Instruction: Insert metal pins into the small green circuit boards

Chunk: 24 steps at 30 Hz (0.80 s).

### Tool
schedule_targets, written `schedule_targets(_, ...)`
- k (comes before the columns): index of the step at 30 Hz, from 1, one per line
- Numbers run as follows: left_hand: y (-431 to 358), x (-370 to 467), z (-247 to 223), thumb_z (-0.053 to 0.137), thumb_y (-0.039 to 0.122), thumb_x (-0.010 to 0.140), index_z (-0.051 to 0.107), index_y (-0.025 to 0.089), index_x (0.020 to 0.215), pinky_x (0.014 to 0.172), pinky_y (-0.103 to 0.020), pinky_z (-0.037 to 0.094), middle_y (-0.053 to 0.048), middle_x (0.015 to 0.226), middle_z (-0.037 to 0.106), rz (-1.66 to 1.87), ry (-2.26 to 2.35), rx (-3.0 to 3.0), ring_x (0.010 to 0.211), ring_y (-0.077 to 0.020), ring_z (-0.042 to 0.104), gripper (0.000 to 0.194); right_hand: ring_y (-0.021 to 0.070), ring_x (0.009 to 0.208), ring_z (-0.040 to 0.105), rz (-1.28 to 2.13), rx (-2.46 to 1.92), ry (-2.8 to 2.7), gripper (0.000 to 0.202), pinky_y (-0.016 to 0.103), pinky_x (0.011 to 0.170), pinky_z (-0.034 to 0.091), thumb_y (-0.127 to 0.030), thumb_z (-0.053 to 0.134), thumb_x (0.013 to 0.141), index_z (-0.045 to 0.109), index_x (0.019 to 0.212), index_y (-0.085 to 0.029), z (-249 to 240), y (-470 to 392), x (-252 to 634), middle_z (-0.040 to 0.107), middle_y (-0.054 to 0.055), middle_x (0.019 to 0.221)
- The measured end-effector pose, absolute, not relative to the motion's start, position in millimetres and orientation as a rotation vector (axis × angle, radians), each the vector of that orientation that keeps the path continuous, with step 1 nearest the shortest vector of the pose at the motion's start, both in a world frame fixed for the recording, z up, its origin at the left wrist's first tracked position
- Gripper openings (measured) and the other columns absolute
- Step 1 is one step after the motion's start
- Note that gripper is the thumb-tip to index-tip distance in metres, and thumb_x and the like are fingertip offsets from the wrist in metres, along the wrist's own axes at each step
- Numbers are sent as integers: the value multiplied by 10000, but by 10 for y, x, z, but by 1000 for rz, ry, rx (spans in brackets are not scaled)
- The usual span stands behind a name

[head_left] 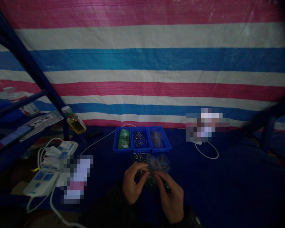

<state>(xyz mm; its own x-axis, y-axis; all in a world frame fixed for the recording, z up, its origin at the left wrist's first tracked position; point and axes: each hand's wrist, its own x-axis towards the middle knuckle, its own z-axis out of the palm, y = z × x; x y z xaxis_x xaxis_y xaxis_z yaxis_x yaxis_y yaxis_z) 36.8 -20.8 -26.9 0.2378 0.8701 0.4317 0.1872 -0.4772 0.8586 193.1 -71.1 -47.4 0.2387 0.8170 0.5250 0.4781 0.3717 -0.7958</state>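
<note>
Close together low in the middle of the view, my left hand (135, 182) and my right hand (171, 196) have thumb and fingers pinched toward each other. What they pinch is too dark and small to make out. Under the fingertips lie dark green items (152, 182). Just beyond my right fingers rest small clear plastic bags (160, 162) with small parts in them. A pile of thin metal pins (139, 157) lies beyond my left fingers. Behind stand three joined blue bins: green packets (123, 139) in the left, metal pins (139, 140) in the middle, small bagged pieces (157, 140) in the right.
At left are a white power strip (41, 182) with plugs and cables, a blurred-out phone-like object (78, 179) and a bottle of yellow liquid (75, 122). A white cable (210, 156) loops at right. Blue metal posts (35, 63) and a striped sheet (142, 60) bound the space.
</note>
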Motion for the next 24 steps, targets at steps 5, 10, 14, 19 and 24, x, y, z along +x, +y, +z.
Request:
schedule_targets(5, -180, 339, -216, 557, 162, 986, 750, 209, 1087, 829, -319, 525, -78, 983, 751, 1237, 926, 1868, 917, -207, 681, 222, 246, 1008, 751, 357, -1261, -1438, 265, 355, 864, 623, -226, 508, 1015, 724, 1169, -214, -457, -727, 1952, 768, 90, 1111)
schedule_targets(10, -140, 329, -249, 522, 135, 997, 776, 217, 1094, 847, -343, 531, -92, 1009, 758, 1254, 868, 1887, 961, -220, 677, 284, 228, 954, 755, 350, -1291, -1426, 216, 319, 811, 618, -231, 567, 996, 723, 1144, -222, -476, -704, 1946, 772, 73, 1072)
schedule_targets(14, -131, 344, -266, 634, 162, 953, 785, 212, 1046, 817, -339, 534, -88, 957, 761, 1262, 872, 1895, 927, -222, 667, 184, 216, 910, 736, 367, -1258, -1428, 167, 325, 808, 599, -239, 581, 994, 731, 1064, -225, -435, -700, 1936, 753, 67, 998)
schedule_targets(19, -146, 350, -216, 711, 225, 907, 783, 190, 890, 751, -335, 511, -76, 824, 698, 1299, 911, 1947, 837, -217, 620, 82, 219, 900, 699, 340, -1273, -1413, 166, 327, 768, 576, -247, 573, 996, 735, 981, -217, -365, -703, 1927, 690, 84, 969)
schedule_targets(24, -164, 361, -189, 685, 214, 916, 744, 184, 885, 785, -337, 508, -83, 887, 707, 1270, 899, 1939, 905, -227, 627, 73, 203, 881, 709, 386, -1256, -1419, 129, 307, 785, 568, -231, 575, 995, 702, 978, -213, -394, -701, 1910, 716, 66, 960)
